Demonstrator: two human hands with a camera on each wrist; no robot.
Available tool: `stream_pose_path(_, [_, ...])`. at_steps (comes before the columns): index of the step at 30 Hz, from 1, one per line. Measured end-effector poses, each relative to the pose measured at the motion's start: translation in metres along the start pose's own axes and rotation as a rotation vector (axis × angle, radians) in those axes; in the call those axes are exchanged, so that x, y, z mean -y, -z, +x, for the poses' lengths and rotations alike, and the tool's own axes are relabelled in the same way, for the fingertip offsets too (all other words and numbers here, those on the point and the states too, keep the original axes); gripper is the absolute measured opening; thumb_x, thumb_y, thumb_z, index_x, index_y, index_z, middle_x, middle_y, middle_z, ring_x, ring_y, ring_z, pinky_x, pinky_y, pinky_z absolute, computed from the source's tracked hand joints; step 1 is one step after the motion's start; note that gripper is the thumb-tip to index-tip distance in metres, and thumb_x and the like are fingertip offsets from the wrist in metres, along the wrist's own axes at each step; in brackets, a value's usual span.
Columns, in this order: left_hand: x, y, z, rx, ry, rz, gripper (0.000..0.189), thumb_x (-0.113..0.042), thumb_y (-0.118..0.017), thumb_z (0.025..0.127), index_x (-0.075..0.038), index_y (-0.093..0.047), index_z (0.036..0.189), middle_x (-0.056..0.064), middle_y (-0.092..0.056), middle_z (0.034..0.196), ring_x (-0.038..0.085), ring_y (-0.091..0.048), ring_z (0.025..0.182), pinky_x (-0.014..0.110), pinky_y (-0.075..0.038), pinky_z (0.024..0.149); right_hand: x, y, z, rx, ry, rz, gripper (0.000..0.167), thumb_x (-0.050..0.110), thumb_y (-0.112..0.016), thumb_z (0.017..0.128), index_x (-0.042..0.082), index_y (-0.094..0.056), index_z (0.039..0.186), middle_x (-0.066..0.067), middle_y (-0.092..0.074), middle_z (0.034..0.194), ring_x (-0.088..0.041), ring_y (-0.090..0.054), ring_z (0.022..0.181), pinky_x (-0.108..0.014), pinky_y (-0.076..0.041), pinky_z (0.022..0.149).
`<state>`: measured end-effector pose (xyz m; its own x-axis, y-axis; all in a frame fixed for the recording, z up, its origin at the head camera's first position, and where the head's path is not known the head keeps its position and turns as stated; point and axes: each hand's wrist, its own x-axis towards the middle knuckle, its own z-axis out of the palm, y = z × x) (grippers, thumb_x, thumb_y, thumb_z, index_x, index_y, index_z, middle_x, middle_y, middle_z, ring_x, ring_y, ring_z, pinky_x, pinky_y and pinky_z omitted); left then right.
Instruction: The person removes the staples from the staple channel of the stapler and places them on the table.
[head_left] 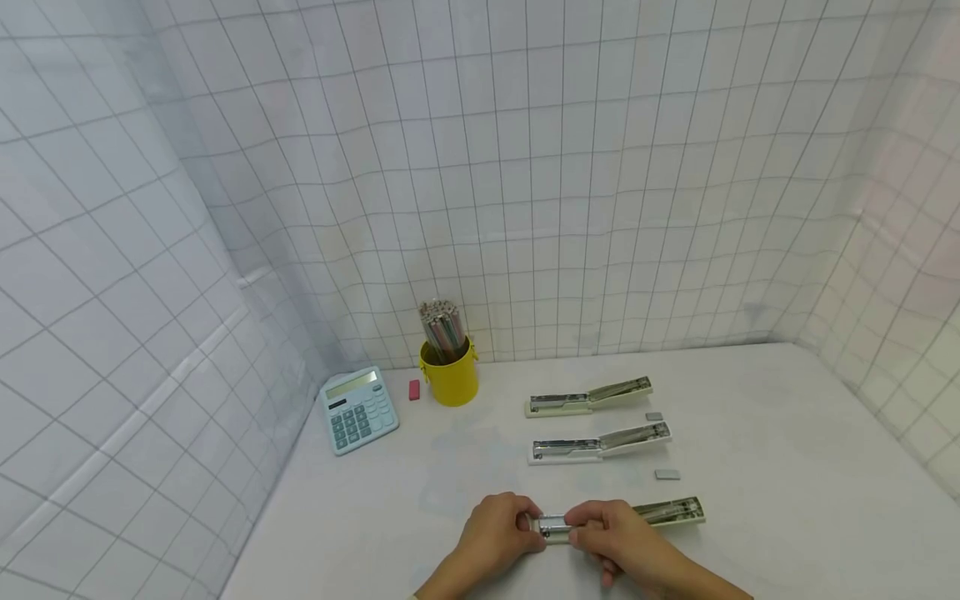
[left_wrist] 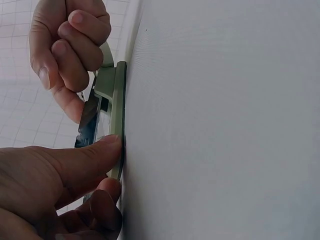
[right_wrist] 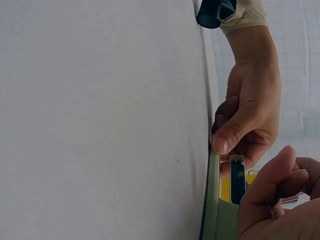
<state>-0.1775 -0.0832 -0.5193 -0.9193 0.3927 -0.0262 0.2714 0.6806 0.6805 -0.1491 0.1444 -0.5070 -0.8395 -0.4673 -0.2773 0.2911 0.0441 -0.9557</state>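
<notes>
The nearest stapler (head_left: 678,511) lies unfolded on the white table, its pale green base (left_wrist: 117,107) and metal staple channel (left_wrist: 89,120) showing. My left hand (head_left: 495,533) grips the left end of the base, thumb on the near side. Over the middle of the channel is my right hand (head_left: 618,537), with several fingers curled in. One of its fingers touches the channel in the left wrist view; whether it pinches anything is hidden. Beyond lie two more unfolded staplers, a middle one (head_left: 566,451) and a far one (head_left: 561,406).
Two small grey staple strips, a nearer one (head_left: 667,474) and a farther one (head_left: 654,416), lie right of centre. A yellow bucket (head_left: 453,383) of pencils, a red eraser (head_left: 414,390) and a light blue calculator (head_left: 360,412) stand at the back left. Gridded cloth walls (head_left: 525,208) surround the table.
</notes>
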Motion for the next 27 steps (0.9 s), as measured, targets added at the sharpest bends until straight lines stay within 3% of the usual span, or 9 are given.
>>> stream_pose_path(2, [0.0, 0.0, 0.0, -0.002, -0.005, -0.005, 0.023, -0.016, -0.088, 0.072, -0.014, -0.078, 0.092, -0.015, -0.052, 0.064, 0.001, -0.045, 0.059, 0.023, -0.037, 0.055, 0.003, -0.001, 0.001, -0.006, 0.03, -0.066, 0.039, 0.016, -0.066, 0.096, -0.01, -0.06, 0.125, 0.006, -0.051, 0.062, -0.005, -0.045, 0.048, -0.023, -0.047, 0.047])
stream_pose_path(8, [0.001, 0.001, 0.0, -0.011, -0.025, 0.0, 0.023, -0.017, -0.087, 0.071, -0.014, -0.078, 0.092, -0.016, -0.052, 0.064, 0.0, -0.045, 0.06, 0.023, -0.037, 0.057, 0.01, -0.006, 0.012, -0.095, 0.245, -0.523, 0.011, 0.02, -0.071, 0.094, 0.011, -0.072, 0.1, 0.008, -0.054, 0.062, -0.003, -0.047, 0.045, -0.023, -0.042, 0.046])
stream_pose_path(11, [0.002, 0.0, 0.0, -0.006, -0.021, -0.001, 0.023, -0.017, -0.087, 0.072, -0.014, -0.078, 0.092, -0.016, -0.052, 0.064, 0.0, -0.045, 0.06, 0.022, -0.037, 0.057, 0.012, -0.008, 0.018, -0.151, 0.318, -0.66, 0.006, 0.021, -0.074, 0.091, 0.019, -0.07, 0.088, 0.012, -0.053, 0.061, 0.001, -0.045, 0.049, -0.021, -0.039, 0.048])
stream_pose_path(18, [0.002, -0.001, -0.001, -0.004, -0.008, -0.007, 0.023, -0.017, -0.087, 0.071, -0.013, -0.078, 0.091, -0.016, -0.052, 0.063, 0.0, -0.046, 0.059, 0.023, -0.038, 0.056, 0.012, -0.012, 0.026, -0.184, 0.394, -0.775, 0.017, 0.018, -0.079, 0.087, 0.022, -0.064, 0.078, 0.016, -0.051, 0.067, 0.004, -0.044, 0.06, -0.021, -0.039, 0.054])
stream_pose_path(23, [0.002, -0.001, -0.002, -0.014, -0.017, 0.009, 0.024, -0.017, -0.088, 0.07, -0.013, -0.078, 0.091, -0.017, -0.051, 0.063, -0.001, -0.045, 0.059, 0.022, -0.038, 0.056, 0.012, -0.015, 0.027, -0.202, 0.377, -0.81, 0.016, 0.018, -0.08, 0.086, 0.018, -0.067, 0.093, 0.017, -0.052, 0.068, 0.003, -0.044, 0.057, -0.022, -0.04, 0.054])
stream_pose_path(27, [0.002, -0.001, -0.001, -0.022, -0.033, 0.003, 0.024, -0.017, -0.088, 0.07, -0.013, -0.078, 0.092, -0.017, -0.051, 0.063, -0.001, -0.045, 0.059, 0.022, -0.038, 0.057, 0.013, -0.015, 0.029, -0.166, 0.39, -0.805, 0.016, 0.014, -0.078, 0.087, 0.013, -0.071, 0.102, 0.016, -0.054, 0.069, 0.003, -0.044, 0.056, -0.022, -0.04, 0.056])
